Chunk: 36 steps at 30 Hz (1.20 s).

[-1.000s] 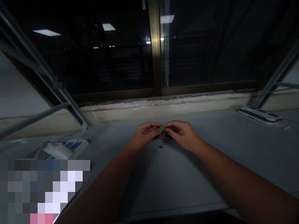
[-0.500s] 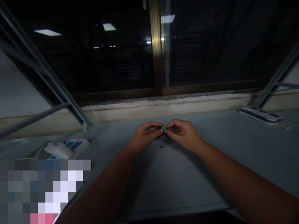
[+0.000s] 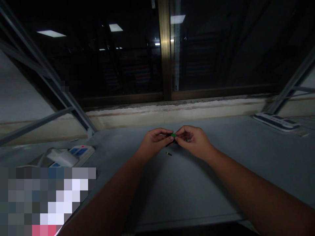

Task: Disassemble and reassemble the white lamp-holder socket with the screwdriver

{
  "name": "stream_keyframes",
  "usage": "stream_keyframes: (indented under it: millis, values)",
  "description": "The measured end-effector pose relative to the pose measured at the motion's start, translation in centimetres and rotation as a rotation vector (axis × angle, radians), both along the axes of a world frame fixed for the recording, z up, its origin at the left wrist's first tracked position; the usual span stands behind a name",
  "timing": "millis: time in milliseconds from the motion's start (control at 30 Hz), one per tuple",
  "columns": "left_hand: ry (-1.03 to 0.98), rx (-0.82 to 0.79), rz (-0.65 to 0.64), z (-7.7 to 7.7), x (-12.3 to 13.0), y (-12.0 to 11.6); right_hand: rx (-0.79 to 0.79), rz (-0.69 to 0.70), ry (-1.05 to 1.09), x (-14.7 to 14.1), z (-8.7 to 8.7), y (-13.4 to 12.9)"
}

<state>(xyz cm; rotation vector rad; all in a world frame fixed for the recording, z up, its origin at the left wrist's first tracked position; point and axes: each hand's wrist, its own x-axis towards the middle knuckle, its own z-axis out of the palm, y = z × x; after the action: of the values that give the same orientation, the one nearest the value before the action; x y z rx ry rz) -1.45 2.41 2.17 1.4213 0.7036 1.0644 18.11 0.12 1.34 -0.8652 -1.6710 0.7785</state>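
Note:
A small green piece (image 3: 173,135) is pinched between the fingertips of both hands, above the grey table (image 3: 167,193). My left hand (image 3: 155,141) grips it from the left with thumb and index finger, and my right hand (image 3: 193,141) grips it from the right. Dark bits show just beneath the fingertips, too small and dim to name. Nearer to me, a small dark piece with a yellowish end (image 3: 168,153) lies on the table below the hands.
At the left a white power strip (image 3: 86,151) has a white plug or adapter (image 3: 62,158) on it. Another power strip (image 3: 275,122) lies at the back right. Metal frame bars (image 3: 78,114) rise at both sides, before a dark window.
The green piece is turned slightly between the fingertips. Both hands stay in nearly the same place, still closed on it.

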Motion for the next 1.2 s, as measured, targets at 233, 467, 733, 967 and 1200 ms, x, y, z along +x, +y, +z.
stream_keyframes:
  millis: [233, 467, 733, 967, 1200]
  values:
    - [0.055, 0.069, 0.035, -0.1, 0.2, -0.1, 0.064, -0.096, -0.078, -0.1, 0.1, 0.0]
    - [0.011, 0.088, 0.034, 0.3, 0.4, -0.6, 0.144, -0.123, -0.099, -0.3, 0.3, -0.2]
    - [-0.053, 0.098, 0.028, 0.6, 0.3, -0.7, 0.142, -0.056, -0.076, -0.3, 0.1, -0.1]
    - [-0.020, 0.110, 0.221, 1.1, -0.5, 0.3, 0.250, -0.158, -0.316, 0.2, 0.3, 0.2]
    - [-0.035, 0.135, 0.552, 1.6, -1.9, 2.0, 0.262, -0.076, -0.772, -0.3, 0.2, -0.4]
